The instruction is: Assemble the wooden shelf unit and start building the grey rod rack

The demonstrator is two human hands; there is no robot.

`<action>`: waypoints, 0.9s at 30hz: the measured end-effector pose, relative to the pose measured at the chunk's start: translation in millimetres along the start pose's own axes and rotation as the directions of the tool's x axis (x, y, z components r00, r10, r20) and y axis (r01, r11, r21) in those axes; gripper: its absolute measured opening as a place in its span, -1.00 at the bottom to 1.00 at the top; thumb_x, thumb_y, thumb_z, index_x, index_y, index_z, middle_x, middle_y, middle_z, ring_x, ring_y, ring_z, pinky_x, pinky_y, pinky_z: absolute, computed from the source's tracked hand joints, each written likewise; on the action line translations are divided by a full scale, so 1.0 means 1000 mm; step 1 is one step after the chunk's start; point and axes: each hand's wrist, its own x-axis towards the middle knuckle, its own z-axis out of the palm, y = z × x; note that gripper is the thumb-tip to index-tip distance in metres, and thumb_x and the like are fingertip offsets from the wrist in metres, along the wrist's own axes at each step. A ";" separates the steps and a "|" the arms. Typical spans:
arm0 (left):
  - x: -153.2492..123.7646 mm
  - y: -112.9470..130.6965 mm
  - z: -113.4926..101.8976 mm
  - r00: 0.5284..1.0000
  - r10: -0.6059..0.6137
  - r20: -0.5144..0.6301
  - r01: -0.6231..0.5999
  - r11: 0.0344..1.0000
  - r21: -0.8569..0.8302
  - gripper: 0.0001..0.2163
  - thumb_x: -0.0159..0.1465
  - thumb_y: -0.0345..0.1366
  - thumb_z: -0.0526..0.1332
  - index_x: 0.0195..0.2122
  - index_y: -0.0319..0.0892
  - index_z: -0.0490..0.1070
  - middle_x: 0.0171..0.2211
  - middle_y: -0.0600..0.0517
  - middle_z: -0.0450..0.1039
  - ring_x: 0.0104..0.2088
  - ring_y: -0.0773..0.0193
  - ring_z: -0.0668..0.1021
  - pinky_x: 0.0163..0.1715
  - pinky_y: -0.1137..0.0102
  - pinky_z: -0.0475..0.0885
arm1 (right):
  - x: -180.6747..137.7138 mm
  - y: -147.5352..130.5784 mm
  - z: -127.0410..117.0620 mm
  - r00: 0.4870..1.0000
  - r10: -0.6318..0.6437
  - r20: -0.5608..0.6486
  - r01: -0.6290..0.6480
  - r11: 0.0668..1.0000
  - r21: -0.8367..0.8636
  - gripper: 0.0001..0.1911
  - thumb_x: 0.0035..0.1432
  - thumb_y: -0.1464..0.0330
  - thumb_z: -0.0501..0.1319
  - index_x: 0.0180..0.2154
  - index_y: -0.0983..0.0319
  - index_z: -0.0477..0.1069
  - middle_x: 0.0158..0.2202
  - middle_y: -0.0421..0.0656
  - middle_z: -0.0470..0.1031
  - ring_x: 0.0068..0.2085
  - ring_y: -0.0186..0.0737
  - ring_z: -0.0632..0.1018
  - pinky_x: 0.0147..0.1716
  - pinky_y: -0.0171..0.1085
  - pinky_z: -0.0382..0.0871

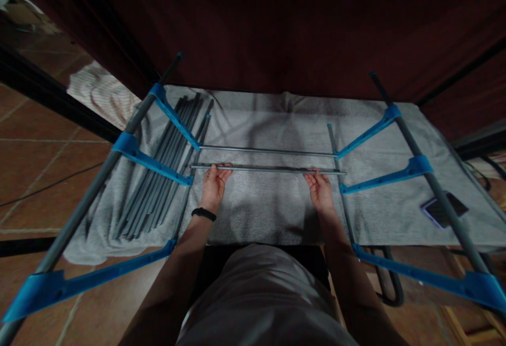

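My left hand [214,183] pinches a thin grey metal tube [269,170] near its left end, and my right hand [318,186] grips the same tube near its right end. The tube lies level across the space between two side frames of grey poles with blue plastic brackets. Behind it, another crossbar [269,150] joins the left bracket [176,119] to the right bracket [367,132]. Nearest the held tube's ends are the middle left bracket [158,166] and the middle right bracket [385,181]. Whether the ends touch the frames, I cannot tell.
Several loose grey tubes [164,166] lie in a bundle on the grey cloth [261,209] at left. A phone [443,209] rests under the right pole [454,219]. A dark red curtain [276,29] hangs behind the table. Tiled floor [35,177] shows at left.
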 end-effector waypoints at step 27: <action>0.000 0.001 0.002 1.000 0.003 -0.010 -0.003 1.000 -0.005 -0.69 0.41 -0.02 0.34 -0.29 -0.18 0.48 -0.32 -0.07 0.67 -0.21 0.18 0.73 -0.07 0.25 0.63 | -0.001 -0.001 0.001 1.000 0.003 -0.017 -0.003 1.000 0.004 -0.77 0.08 0.40 0.52 -0.38 0.13 0.47 -0.32 -0.32 0.67 -0.33 -0.33 0.69 -0.08 -0.23 0.69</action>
